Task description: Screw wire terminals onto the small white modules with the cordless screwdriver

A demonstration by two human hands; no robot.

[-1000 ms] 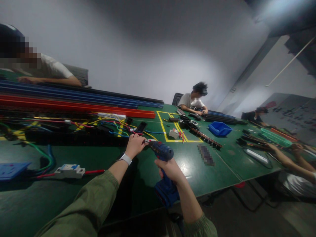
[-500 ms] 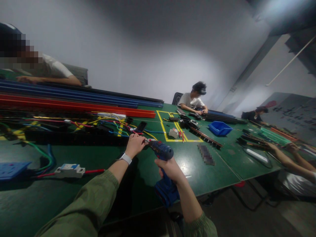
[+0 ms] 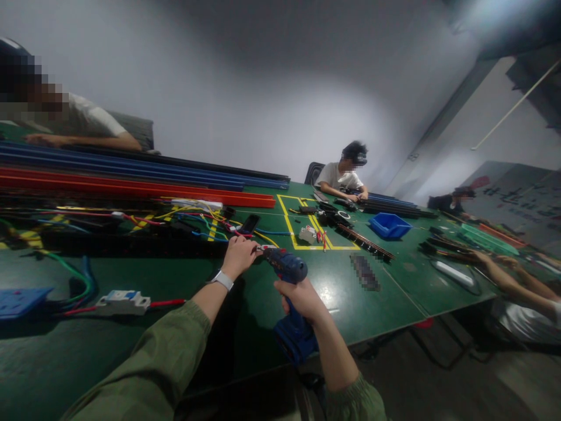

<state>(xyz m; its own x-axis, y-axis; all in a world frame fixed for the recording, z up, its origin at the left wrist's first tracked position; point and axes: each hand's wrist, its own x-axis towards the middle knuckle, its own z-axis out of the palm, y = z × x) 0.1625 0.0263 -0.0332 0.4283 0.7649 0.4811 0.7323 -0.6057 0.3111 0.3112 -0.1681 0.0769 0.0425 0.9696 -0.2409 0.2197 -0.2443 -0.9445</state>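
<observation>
My right hand (image 3: 298, 298) is wrapped round the grip of a blue cordless drill (image 3: 287, 266), whose battery base hangs low by the table's front edge. The drill's nose points left, toward my left hand (image 3: 239, 256). That hand is closed at the drill's tip, its fingers pinched together; what they hold is too small and partly hidden to name. Just beyond lie a dark phone-like block (image 3: 249, 224) and loose coloured wires (image 3: 201, 216). Left of my forearm rests a white circuit breaker (image 3: 123, 302) with red wires at both ends.
Long red channels (image 3: 210, 197) and blue channels (image 3: 175, 175) lie across the back left of the green table (image 3: 280, 316). A blue socket block (image 3: 24, 302) sits at the left. A blue bin (image 3: 389, 225) stands at the right. Several co-workers sit around the table.
Both hands and the drill keep nearly the same place. The view has shifted very slightly. A co-worker's hands at the right have moved a little.
</observation>
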